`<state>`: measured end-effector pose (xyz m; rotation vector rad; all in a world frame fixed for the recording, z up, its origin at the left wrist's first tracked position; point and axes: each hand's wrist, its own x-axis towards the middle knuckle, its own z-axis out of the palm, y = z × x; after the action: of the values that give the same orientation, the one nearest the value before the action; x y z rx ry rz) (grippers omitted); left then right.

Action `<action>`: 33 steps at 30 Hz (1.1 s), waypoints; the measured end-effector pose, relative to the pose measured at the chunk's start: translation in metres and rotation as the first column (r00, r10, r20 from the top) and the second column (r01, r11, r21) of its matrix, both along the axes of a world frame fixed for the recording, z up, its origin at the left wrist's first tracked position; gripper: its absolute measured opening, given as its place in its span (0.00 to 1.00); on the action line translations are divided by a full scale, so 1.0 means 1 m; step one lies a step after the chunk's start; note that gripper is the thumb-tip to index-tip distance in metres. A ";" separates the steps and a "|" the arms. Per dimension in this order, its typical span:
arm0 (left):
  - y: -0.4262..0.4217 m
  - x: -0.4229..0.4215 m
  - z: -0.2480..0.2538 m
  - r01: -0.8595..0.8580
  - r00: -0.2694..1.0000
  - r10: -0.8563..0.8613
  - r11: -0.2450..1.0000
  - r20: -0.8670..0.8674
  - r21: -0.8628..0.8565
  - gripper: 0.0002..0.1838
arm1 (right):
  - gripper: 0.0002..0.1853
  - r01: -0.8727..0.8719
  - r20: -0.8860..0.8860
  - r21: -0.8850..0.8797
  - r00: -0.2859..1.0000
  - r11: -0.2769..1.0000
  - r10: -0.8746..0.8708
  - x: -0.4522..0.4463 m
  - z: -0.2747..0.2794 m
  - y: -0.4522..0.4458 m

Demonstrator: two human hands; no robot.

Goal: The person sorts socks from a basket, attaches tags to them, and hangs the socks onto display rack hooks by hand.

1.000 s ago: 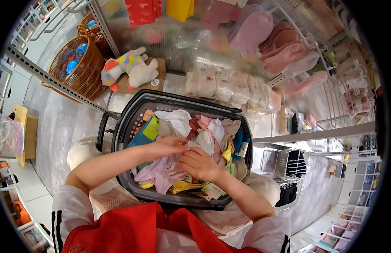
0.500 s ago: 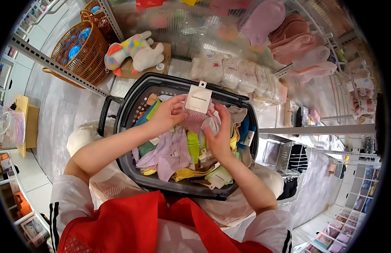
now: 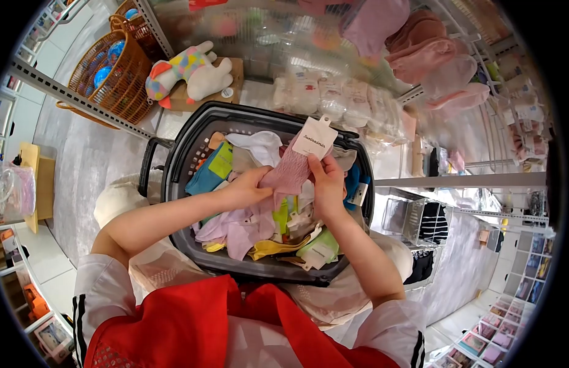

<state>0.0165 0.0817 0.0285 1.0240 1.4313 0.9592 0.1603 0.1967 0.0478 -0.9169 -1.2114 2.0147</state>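
Note:
A pink knitted sock (image 3: 288, 172) with a white header card (image 3: 315, 138) is held up over the dark grey basket (image 3: 185, 161). My left hand (image 3: 250, 187) pinches the sock's lower left part. Fingers of my right hand (image 3: 326, 179) close on the sock and the lower edge of its card. Beneath my hands the basket holds a heap of socks, among them a lilac one (image 3: 238, 228), a teal one (image 3: 206, 175) and a mustard yellow one (image 3: 278, 248).
Behind the basket lie packs of white socks (image 3: 333, 98) and a patchwork plush toy (image 3: 195, 72) on a cardboard box. A wicker basket (image 3: 115, 80) with blue balls stands at the upper left. Pink socks (image 3: 422, 52) hang at the upper right, above a metal shelf edge (image 3: 462, 182).
The pink sock and its card have moved right and tilted. My left hand has shifted down onto the sock, and my right hand has closed on the card's lower edge.

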 end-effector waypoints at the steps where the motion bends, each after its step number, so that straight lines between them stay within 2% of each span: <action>1: 0.001 0.001 -0.001 -0.024 0.999 0.024 1.000 0.043 -0.001 0.19 | 0.10 0.004 -0.012 0.017 1.000 1.000 -0.004 0.001 -0.003 0.003; 2: 0.001 0.001 -0.002 -0.047 0.995 0.047 0.999 0.085 -0.002 0.17 | 0.11 0.009 -0.025 0.036 1.000 0.999 -0.008 0.002 -0.005 0.005; 5: 0.005 -0.004 -0.007 -0.040 0.999 0.040 0.999 -0.013 0.037 0.11 | 0.11 0.041 -0.114 -0.104 0.992 0.994 -0.053 0.002 -0.004 0.015; 8: 0.008 -0.001 0.023 -0.137 0.977 0.153 0.984 0.151 -0.112 0.09 | 0.11 0.064 -0.139 -0.227 0.985 0.972 -0.098 0.005 0.006 0.027; 9: 0.008 -0.002 0.020 -0.134 0.986 0.139 0.989 0.091 -0.066 0.10 | 0.11 0.067 -0.158 -0.243 0.982 0.968 -0.108 0.007 0.005 0.028; 11: 0.007 -0.007 0.006 -0.118 0.993 0.118 0.993 -0.030 0.022 0.10 | 0.11 0.055 -0.139 -0.187 0.987 0.981 -0.082 0.009 0.007 0.027; 14: 0.007 -0.009 -0.004 -0.095 0.995 0.090 0.979 0.035 0.179 0.13 | 0.12 0.082 -0.094 -0.054 0.992 0.995 -0.087 0.013 0.010 0.021; 17: 0.007 -0.009 0.025 -0.027 0.999 0.031 0.989 -0.026 0.144 0.13 | 0.12 0.105 -0.053 0.217 0.994 0.970 -0.095 0.012 0.037 0.020; 20: 0.005 -0.012 0.019 -0.113 0.990 0.103 0.988 0.099 0.106 0.13 | 0.12 0.153 -0.108 0.458 0.987 0.876 -0.116 -0.002 0.087 0.020; 22: 0.001 -0.020 0.018 -0.171 0.969 0.176 0.984 0.171 -0.047 0.12 | 0.11 0.178 -0.162 0.565 0.981 0.805 -0.103 -0.018 0.124 0.024; 25: -0.002 -0.030 0.024 -0.213 0.947 0.246 0.962 0.207 -0.169 0.12 | 0.12 0.221 -0.240 0.587 0.966 0.779 -0.093 -0.043 0.162 0.024; 28: -0.004 -0.027 0.033 -0.201 0.940 0.232 0.969 0.251 -0.142 0.12 | 0.12 0.224 -0.225 0.573 0.968 0.788 -0.111 -0.060 0.184 0.028; 31: -0.007 -0.024 0.035 -0.172 0.946 0.193 0.980 0.260 -0.100 0.11 | 0.11 0.237 -0.266 0.407 0.955 0.882 -0.134 -0.067 0.196 0.019; 33: -0.009 -0.023 0.034 -0.150 0.949 0.167 0.985 0.268 -0.085 0.10 | 0.11 0.285 -0.297 0.448 0.941 0.848 -0.160 -0.064 0.193 0.014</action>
<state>-0.0060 0.0731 0.0628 0.7047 1.3151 1.1184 0.0964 0.2110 0.2406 -0.5072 -1.3115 1.4808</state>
